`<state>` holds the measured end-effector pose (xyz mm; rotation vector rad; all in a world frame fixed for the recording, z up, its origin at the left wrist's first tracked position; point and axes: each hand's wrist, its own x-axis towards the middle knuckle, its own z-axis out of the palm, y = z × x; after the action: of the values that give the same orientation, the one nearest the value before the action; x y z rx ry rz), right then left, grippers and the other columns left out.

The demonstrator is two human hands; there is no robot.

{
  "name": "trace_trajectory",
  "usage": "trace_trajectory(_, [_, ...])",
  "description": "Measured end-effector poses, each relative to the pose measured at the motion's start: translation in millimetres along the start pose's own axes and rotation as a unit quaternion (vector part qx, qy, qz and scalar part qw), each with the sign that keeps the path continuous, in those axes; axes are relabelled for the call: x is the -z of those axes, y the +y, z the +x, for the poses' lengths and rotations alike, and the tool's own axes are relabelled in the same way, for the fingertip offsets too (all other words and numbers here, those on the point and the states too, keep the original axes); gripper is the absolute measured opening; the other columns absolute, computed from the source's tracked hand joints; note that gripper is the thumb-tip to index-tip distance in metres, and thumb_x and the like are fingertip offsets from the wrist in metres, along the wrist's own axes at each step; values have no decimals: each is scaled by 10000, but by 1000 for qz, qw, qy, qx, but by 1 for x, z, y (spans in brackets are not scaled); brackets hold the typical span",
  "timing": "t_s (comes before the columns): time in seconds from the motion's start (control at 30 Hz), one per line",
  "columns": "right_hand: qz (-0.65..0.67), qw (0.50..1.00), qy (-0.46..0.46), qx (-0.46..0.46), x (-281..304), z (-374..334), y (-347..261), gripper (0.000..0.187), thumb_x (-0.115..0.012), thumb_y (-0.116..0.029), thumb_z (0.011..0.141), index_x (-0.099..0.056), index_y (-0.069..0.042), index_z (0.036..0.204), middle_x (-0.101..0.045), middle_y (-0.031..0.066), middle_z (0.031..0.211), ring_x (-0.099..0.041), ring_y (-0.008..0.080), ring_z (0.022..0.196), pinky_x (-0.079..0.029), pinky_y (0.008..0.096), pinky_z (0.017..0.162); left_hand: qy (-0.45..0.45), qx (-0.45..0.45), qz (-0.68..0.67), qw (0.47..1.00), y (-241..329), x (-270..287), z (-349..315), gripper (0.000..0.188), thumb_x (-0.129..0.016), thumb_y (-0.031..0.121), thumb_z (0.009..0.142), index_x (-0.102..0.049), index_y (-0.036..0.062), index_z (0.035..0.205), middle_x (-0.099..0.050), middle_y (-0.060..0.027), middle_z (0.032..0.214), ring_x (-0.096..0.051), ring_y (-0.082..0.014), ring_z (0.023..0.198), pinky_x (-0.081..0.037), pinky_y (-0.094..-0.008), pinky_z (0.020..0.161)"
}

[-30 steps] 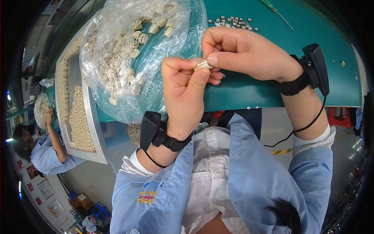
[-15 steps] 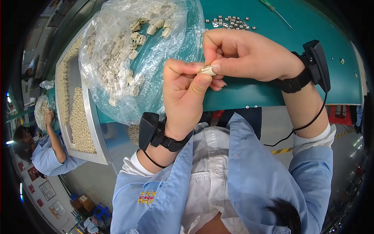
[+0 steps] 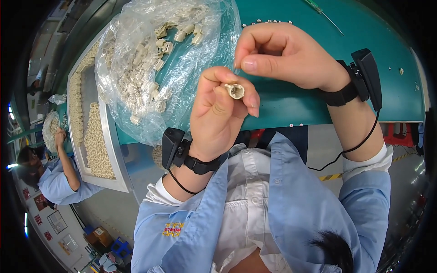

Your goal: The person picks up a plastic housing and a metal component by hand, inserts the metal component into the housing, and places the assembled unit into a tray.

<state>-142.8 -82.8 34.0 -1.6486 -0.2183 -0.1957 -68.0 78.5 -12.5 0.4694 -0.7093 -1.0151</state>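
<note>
My left hand (image 3: 223,107) is closed on a small cream plastic part (image 3: 235,91), pinched between thumb and fingers. The part's round hollow end faces up toward me. Just above and to the right, my right hand (image 3: 291,57) has its thumb and forefinger curled together, apart from the part. Whatever may be between those fingertips is too small or hidden to make out. Beyond the right hand, a row of small shiny metal pieces (image 3: 270,21) shows on the green table mat (image 3: 373,41), the others hidden behind the hand.
A clear plastic bag (image 3: 182,77) with many similar cream parts (image 3: 141,73) lies on the left. Further left stands a metal-edged tray (image 3: 119,159) packed with cream parts. A green-handled screwdriver (image 3: 324,13) lies at the back. Another person (image 3: 61,175) works at the far left.
My right hand has moved up, away from the cream part, and now covers most of the metal pieces. My left hand has tilted the part so its hollow end shows.
</note>
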Motion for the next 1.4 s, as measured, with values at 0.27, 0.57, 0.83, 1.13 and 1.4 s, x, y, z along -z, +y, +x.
trace_trajectory(0.27, [-136,987,79,-34,13,5,8,115,-559,-139,837,-544,-24,836,-519,-22,723,-473,45,670,-393,185,596,-59,9,41,997,1,-5,-5,257,-458,284,891,-384,83,1034,-520,-125,849,-524,-200,765,-438,-295,702])
trace_trajectory(0.57, [-261,958,103,-54,11,4,21,85,-541,-102,837,-524,-20,823,-477,-32,721,-418,25,653,-352,169,568,-18,39,96,994,21,-13,-23,197,-478,126,887,-401,79,1062,-556,-167,976,-564,-233,820,-462,-335,738])
trace_trajectory(0.83, [-292,945,136,-61,0,-5,23,68,-540,-67,823,-529,-1,819,-485,-12,698,-428,47,620,-346,184,552,127,-107,481,861,127,18,-64,155,-526,-26,806,-551,1,957,-575,-93,1005,-549,-126,873,-439,-237,787])
trace_trajectory(1.13, [-316,941,96,-77,4,-3,22,77,-528,-74,840,-516,1,849,-474,-4,744,-431,55,672,-353,179,605,478,-141,636,590,312,127,-164,172,-588,56,804,-579,0,966,-580,-2,834,-521,-54,711,-422,-186,619])
trace_trajectory(1.4, [-300,945,107,-78,12,-9,36,71,-513,-73,852,-514,-2,844,-464,-12,743,-405,55,669,-325,181,590,548,9,699,459,347,183,-236,226,-662,133,750,-602,3,925,-595,-6,765,-547,-78,680,-433,-208,616])
